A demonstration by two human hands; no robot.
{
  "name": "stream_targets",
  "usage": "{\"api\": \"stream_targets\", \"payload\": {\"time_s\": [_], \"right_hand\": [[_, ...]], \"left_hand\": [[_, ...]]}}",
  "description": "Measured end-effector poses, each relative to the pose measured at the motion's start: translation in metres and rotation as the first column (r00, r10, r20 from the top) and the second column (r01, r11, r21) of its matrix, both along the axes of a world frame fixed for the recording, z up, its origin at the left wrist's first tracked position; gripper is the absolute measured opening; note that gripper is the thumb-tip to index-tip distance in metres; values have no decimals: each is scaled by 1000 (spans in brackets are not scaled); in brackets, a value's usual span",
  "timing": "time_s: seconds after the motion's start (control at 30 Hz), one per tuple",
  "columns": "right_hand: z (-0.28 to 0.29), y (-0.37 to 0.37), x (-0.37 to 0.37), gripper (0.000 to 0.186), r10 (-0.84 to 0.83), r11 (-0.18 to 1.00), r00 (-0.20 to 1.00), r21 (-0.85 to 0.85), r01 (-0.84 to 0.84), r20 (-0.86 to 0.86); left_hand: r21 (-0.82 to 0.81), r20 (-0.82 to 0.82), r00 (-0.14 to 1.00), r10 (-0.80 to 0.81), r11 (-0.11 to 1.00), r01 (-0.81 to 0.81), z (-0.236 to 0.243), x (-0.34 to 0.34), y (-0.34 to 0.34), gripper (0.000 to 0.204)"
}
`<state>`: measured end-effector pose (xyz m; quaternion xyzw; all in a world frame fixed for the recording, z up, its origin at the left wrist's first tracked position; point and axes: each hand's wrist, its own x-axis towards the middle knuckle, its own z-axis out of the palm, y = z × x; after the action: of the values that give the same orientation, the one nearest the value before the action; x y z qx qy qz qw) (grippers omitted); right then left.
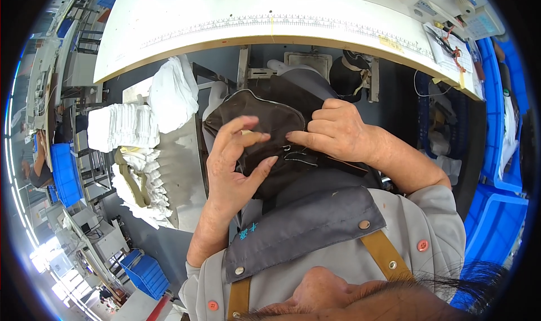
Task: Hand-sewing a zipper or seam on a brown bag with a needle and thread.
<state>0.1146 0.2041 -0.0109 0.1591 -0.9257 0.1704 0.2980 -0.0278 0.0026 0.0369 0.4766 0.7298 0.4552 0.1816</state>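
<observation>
A dark brown zippered bag lies across my lap, below the table's front edge. Its zipper curves along the top and right side, and a loose zipper end with a small metal pull shows near its lower right. My left hand hovers over the bag's left part, thumb and fingers apart, with nothing visible between them. At the bag's right edge, my right hand has its fingers curled round the fabric and one digit stretched across it toward the zipper pull. The curled fingertips are hidden.
A white worktable with a printed ruler spans the front. Scissors with orange cord lie at its right end. White folded fabric pieces sit on a side surface at left. Blue bins stand at right.
</observation>
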Motion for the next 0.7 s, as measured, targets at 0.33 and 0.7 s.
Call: {"api": "stream_targets", "payload": {"time_s": [0.33, 0.7], "right_hand": [[-3, -6, -4, 23, 32, 998, 999, -58, -31, 19], [-11, -15, 3, 13, -46, 989, 999, -142, 49, 24]], "left_hand": [[-54, -132, 990, 55, 997, -63, -12, 15, 1, 20], [-69, -104, 994, 17, 997, -24, -25, 15, -6, 11]]}}
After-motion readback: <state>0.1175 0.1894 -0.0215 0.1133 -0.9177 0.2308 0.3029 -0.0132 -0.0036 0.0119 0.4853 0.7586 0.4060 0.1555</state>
